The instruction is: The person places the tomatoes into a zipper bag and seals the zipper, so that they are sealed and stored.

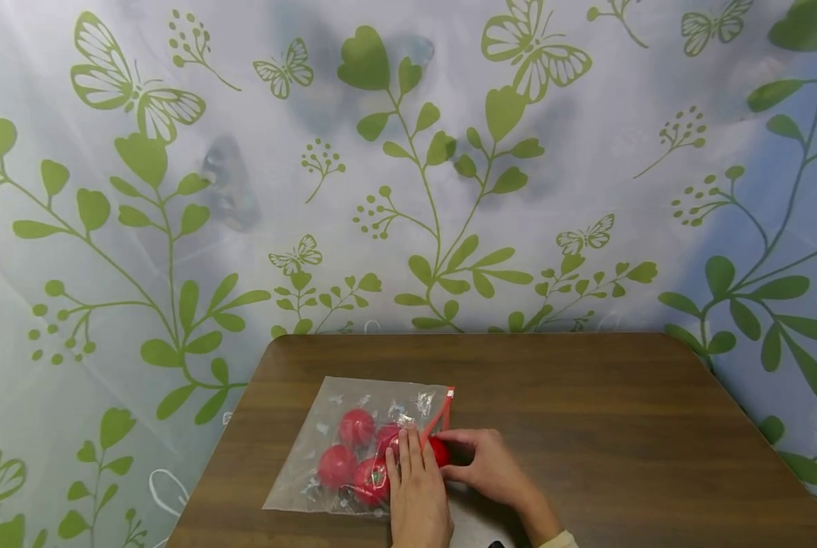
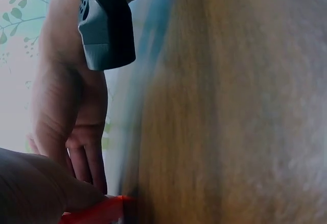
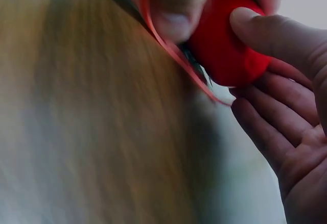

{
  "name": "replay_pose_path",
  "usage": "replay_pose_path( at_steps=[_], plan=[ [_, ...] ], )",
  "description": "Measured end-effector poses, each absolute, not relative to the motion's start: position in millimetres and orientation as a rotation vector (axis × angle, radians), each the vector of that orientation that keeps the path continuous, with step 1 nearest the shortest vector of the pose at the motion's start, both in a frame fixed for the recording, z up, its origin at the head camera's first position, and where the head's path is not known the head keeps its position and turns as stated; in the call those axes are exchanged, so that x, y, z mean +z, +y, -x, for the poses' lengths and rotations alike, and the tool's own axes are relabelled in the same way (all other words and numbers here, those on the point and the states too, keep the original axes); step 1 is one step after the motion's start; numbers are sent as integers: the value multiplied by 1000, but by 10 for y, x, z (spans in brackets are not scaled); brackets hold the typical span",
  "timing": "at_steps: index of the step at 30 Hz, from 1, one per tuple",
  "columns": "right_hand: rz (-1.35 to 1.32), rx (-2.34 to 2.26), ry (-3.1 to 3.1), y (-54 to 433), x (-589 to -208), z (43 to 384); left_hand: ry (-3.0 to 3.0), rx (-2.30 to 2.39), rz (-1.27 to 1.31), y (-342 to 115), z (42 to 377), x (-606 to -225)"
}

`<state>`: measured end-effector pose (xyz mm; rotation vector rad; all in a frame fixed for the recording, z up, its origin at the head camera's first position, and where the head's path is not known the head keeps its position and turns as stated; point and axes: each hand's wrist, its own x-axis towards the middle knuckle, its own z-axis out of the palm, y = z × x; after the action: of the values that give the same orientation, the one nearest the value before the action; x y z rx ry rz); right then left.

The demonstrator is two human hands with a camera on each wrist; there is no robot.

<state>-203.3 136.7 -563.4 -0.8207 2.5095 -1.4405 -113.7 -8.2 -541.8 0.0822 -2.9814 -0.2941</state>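
A clear plastic zip bag [image 1: 305,472] with a red-orange slider strip [image 1: 447,411] lies flat on the table, several red tomatoes [image 1: 336,466] inside it. Over its mouth lies my left hand [image 1: 418,487], fingers stretched across the plastic; in the right wrist view the left thumb [image 3: 176,20] bears on the strip, holding the bag's edge. My right hand [image 1: 486,464] grips another tomato [image 3: 227,40] at the mouth, thumb on one side and fingers beneath. The left wrist view catches the right palm [image 2: 61,91] and the left thumb [image 2: 46,188] beside the red edge.
The brown wooden table [image 1: 620,426] stretches away to the right and back. Behind it hangs a pale curtain [image 1: 278,190] with green leaves and butterflies. A dark device [image 2: 107,30] is strapped at the right wrist.
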Motion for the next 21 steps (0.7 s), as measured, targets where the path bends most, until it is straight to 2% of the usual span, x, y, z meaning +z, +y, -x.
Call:
replay_pose_path(
  at_steps=[21],
  plan=[
    [902,-1450,2648,969,-5717,2013,-2839,-216,-69,-90,1088,-5444]
  ],
)
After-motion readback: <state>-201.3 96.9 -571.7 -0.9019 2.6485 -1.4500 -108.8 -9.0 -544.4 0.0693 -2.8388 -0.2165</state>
